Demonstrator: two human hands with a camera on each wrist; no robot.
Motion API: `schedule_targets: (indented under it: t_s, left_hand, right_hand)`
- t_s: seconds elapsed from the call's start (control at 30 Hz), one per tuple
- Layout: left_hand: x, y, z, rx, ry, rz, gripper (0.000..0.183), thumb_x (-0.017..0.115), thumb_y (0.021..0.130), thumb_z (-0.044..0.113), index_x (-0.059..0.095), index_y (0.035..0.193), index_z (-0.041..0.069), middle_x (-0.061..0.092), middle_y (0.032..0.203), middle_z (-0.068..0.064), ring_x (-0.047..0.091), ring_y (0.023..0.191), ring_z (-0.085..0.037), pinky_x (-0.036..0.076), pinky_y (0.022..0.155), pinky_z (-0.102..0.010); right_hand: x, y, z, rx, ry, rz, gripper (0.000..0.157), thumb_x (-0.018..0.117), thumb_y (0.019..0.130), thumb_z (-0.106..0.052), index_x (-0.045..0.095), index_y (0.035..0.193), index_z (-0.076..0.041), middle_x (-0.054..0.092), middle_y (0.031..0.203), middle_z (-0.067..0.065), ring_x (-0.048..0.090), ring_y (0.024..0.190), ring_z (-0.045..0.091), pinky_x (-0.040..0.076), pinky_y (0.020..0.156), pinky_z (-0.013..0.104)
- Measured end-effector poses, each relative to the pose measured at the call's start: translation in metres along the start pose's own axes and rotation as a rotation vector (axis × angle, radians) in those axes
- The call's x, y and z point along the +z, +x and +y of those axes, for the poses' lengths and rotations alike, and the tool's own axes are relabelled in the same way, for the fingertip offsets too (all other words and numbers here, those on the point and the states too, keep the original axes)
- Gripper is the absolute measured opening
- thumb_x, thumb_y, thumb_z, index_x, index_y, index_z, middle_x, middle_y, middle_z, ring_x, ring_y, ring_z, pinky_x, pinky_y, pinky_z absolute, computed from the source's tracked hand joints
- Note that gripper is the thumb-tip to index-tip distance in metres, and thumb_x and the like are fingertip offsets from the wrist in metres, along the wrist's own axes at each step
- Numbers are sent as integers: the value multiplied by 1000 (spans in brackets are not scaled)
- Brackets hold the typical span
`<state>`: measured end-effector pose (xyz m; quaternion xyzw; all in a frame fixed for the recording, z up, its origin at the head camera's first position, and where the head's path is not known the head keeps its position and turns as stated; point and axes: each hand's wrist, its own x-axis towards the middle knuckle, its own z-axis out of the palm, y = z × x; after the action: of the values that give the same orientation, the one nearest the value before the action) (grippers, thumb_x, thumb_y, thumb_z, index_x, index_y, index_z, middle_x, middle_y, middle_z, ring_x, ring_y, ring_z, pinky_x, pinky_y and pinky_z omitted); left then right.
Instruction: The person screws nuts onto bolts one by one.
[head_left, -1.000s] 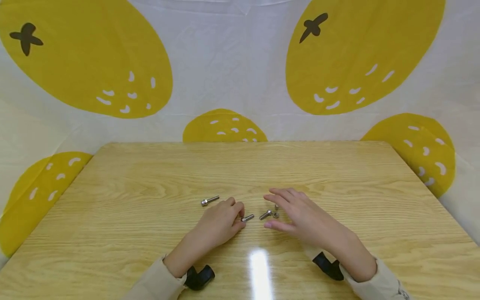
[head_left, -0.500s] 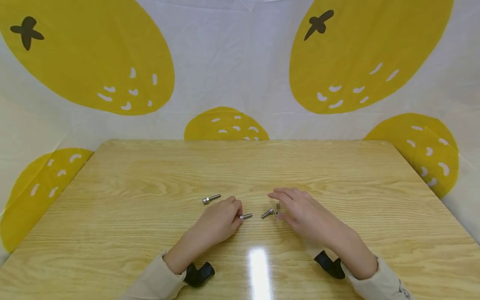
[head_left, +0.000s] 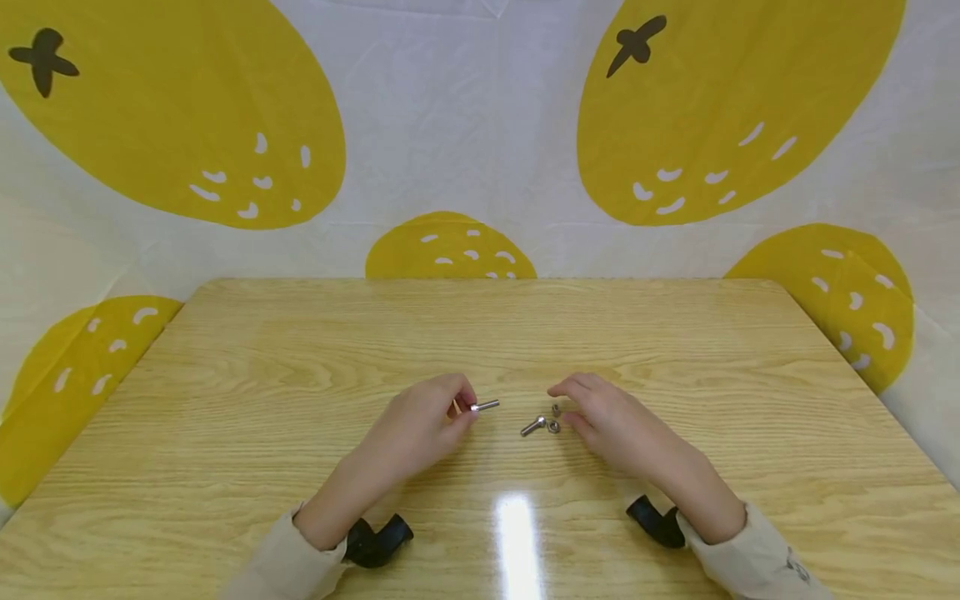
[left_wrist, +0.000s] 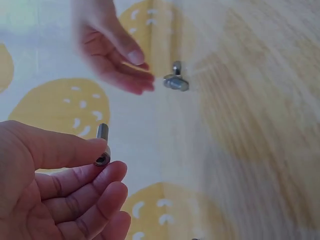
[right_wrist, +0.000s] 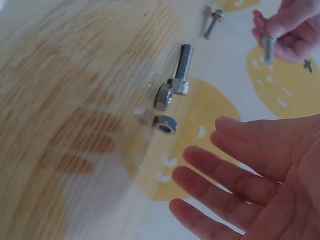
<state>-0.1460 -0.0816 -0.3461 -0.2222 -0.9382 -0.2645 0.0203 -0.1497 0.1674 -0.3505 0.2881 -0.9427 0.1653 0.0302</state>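
My left hand pinches a silver socket-head bolt by its head end, between thumb and fingers. In the left wrist view the bolt's hex socket faces the camera and the shank points away. A second bolt lies on the table between the hands. Two hex nuts lie at its head: one nut stands on edge against it, the other nut lies just beside. My right hand hovers next to the nuts, fingers spread and holding nothing.
A third bolt lies on the table farther left; my left hand hides it in the head view. The wooden table reaches back to a white cloth with yellow fruit prints. Black straps sit at both wrists.
My left hand has picked the bolt up off the table and moved slightly back and left, covering the third bolt. My right hand's thumb and fingers have come a little closer to the nuts.
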Motion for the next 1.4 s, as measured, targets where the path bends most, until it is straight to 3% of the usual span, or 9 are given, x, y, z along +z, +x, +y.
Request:
schedule_targets:
  t_s: [0.17,0.63,0.8,1.03,1.4]
  left_hand:
    - [-7,-2,4,-7,-27,-11,10,70,83,16,60,86,15,60,78,8,53,70,-6,44,59,-19]
    - [-11,-6,15,33,-35,-30,8,69,84,18,61,87,17,60,80,9,54,72,-4,44,60,-18]
    - [-12,-6,16,37,-30,-23,9,69,84,18,61,87,16,61,80,9,56,72,-6,44,60,-19]
    - [-12,-6,16,47,-22,-18,9,69,84,18,61,87,16,61,80,9,55,72,-5,44,60,-18]
    - [-12,-6,13,40,-53,-8,9,69,84,17,61,87,16,60,75,9,53,68,-3,42,56,-18]
  right_hand:
    - [4,3,3,68,38,-47,26,66,85,-8,63,110,-1,64,102,8,62,95,21,53,80,35]
    - [13,16,9,87,27,-116,15,64,87,-10,66,100,-4,57,88,0,48,73,8,45,64,25]
    - [14,19,8,88,43,-123,11,64,87,-10,66,96,-5,58,84,0,48,70,8,44,62,25]
    - [13,19,7,95,77,-147,8,60,87,-1,65,91,-6,64,86,3,59,78,13,50,68,30]
    - [7,16,9,130,150,-173,8,59,88,-2,63,91,-8,61,82,-2,48,69,9,42,61,23]
